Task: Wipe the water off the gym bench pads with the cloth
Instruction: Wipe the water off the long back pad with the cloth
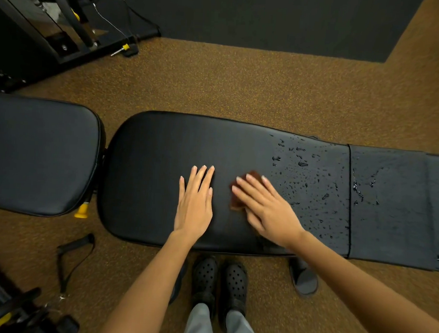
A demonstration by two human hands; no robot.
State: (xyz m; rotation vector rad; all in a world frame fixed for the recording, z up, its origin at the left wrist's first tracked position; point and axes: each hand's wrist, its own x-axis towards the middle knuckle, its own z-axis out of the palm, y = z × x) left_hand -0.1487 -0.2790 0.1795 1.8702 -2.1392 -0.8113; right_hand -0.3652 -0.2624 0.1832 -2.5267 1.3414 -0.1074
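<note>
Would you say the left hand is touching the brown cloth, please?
Apart. In the head view the left hand lies flat on the bench pad, with a bare strip of pad between it and the brown cloth.

My left grip [195, 203] lies flat on the long back pad [163, 164], fingers straight and together. My right grip [264, 208] presses a reddish-brown cloth [237, 192] onto the same pad just beside it, fingers spread over the cloth (only its far and left edges show). Water drops [311, 180] bead the pad to the right of the cloth, with more wet past the seam on the end section [393, 199]. The seat pad [40, 156] sits apart to the left. My black clogs [219, 279] stand on the speckled floor [217, 85] below.
</note>
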